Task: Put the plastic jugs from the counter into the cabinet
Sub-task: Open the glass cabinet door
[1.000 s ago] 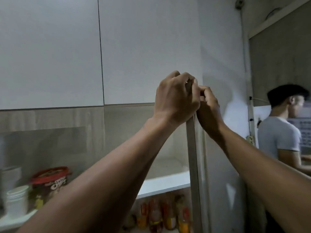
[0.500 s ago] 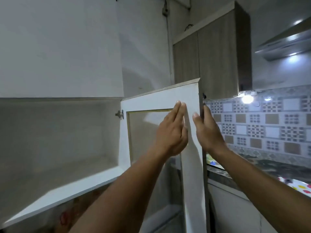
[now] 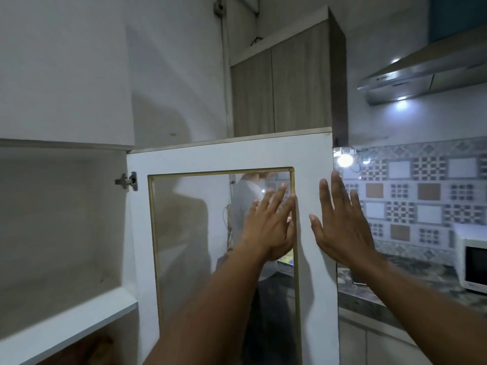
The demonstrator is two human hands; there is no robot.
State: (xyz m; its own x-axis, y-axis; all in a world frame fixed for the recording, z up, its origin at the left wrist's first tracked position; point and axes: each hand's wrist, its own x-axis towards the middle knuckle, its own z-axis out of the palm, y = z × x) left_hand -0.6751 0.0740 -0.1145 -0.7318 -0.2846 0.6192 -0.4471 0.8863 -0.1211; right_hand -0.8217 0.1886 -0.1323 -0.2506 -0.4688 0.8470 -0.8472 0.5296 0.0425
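Observation:
The cabinet (image 3: 60, 225) is open on the left, and its upper shelf (image 3: 66, 327) looks bare. Its white door (image 3: 229, 154) with a glass pane stands swung out wide in front of me. My left hand (image 3: 268, 227) is flat on the glass near the pane's right edge, fingers spread. My right hand (image 3: 340, 222) is flat on the door's white right frame, fingers spread too. Neither hand holds anything. No plastic jug is in view.
A counter (image 3: 421, 283) runs along the right under a patterned tile wall, with a white microwave (image 3: 471, 262) on it. A range hood (image 3: 427, 72) hangs above. Another person (image 3: 245, 206) shows through the glass. A wooden upper cabinet (image 3: 284, 83) stands behind the door.
The door has swung further open. Both hands went from gripping its edge to lying flat with spread fingers on its inner face. My view has turned to the right.

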